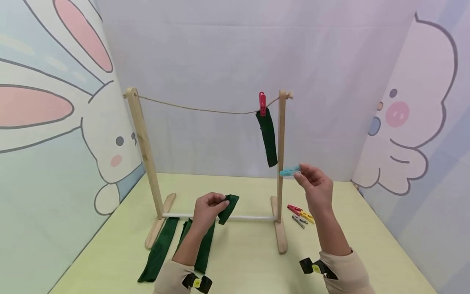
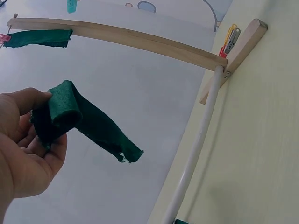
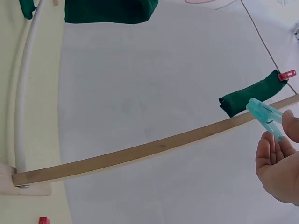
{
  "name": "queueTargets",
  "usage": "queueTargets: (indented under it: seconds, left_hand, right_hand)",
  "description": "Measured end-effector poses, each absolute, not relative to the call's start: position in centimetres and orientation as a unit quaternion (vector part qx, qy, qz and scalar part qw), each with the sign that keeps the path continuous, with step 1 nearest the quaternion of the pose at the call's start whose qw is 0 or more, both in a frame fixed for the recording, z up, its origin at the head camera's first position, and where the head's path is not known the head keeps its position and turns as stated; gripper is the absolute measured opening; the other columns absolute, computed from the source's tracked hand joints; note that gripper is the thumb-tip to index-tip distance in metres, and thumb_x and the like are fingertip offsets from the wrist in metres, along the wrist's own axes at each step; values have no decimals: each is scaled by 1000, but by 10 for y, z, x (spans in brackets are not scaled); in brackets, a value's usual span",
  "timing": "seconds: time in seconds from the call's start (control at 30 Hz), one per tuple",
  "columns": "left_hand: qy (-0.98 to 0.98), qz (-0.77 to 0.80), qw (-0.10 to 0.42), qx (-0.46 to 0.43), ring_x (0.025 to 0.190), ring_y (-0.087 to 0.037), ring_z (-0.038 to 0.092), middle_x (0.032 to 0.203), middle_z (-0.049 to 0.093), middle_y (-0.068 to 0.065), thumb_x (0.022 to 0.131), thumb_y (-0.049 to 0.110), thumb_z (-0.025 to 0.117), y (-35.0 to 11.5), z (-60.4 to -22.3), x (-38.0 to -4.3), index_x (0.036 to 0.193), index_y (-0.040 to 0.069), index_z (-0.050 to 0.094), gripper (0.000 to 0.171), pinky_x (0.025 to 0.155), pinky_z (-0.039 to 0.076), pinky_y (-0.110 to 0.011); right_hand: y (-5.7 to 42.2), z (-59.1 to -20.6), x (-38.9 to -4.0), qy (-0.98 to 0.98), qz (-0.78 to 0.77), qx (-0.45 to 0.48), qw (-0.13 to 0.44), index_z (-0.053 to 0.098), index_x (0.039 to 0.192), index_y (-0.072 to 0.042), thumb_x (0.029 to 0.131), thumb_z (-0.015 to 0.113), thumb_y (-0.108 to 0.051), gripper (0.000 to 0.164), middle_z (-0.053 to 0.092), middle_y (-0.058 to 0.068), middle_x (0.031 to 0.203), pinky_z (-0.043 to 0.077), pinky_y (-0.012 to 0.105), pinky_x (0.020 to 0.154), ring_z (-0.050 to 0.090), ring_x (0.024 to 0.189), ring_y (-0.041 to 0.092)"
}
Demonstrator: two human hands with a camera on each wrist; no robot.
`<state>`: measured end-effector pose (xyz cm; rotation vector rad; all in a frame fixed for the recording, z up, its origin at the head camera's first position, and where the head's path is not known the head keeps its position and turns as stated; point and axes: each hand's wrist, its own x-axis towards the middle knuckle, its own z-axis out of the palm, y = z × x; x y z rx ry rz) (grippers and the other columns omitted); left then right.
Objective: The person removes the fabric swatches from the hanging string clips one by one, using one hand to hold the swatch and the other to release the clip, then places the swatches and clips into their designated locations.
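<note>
My left hand [image 1: 208, 210] pinches a green cloth strip [image 1: 228, 209] between thumb and fingers, above the white crossbar of a wooden stand. In the left wrist view that strip [image 2: 100, 123] is folded over near the thumb, and its free end hangs away. My right hand [image 1: 316, 185] holds a light blue clothespin [image 1: 290, 171] by its handle end, just right of the stand's right post. The right wrist view shows the clothespin [image 3: 264, 114] with its tip pointing away from the fingers. Another green strip [image 1: 268, 136] hangs from the string, held by a red clothespin [image 1: 262, 104].
A string [image 1: 194, 108] runs between the left post [image 1: 145, 151] and right post [image 1: 281, 155]. More green strips [image 1: 159, 251] lie on the pale table [image 1: 249, 261] at the left. Red, yellow [image 1: 307, 216] and grey clothespins [image 1: 299, 221] lie right of the stand.
</note>
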<state>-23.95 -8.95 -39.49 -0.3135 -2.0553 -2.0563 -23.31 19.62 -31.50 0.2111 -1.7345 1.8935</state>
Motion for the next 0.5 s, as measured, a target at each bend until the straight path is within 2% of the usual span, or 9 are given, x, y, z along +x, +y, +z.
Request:
queueTargets:
  seconds: [0.17, 0.5]
  left_hand:
    - [-701, -700, 98, -97, 73, -19, 59, 84, 63, -9, 80, 3, 72, -91, -404, -237, 89, -1, 67, 11, 61, 49, -25]
    - [-708, -697, 86, -76, 74, -18, 59, 86, 61, -9, 81, 4, 71, -95, -416, -233, 90, -2, 65, 12, 64, 49, -25]
  right_hand:
    - [205, -328, -231, -612, 743, 54, 266, 61, 109, 10, 82, 68, 2, 29, 63, 4, 87, 50, 20, 74, 57, 76, 12]
    - [218, -349, -226, -606, 760, -11, 236, 58, 115, 9, 82, 70, -3, 37, 61, 3, 90, 49, 20, 77, 56, 82, 13]
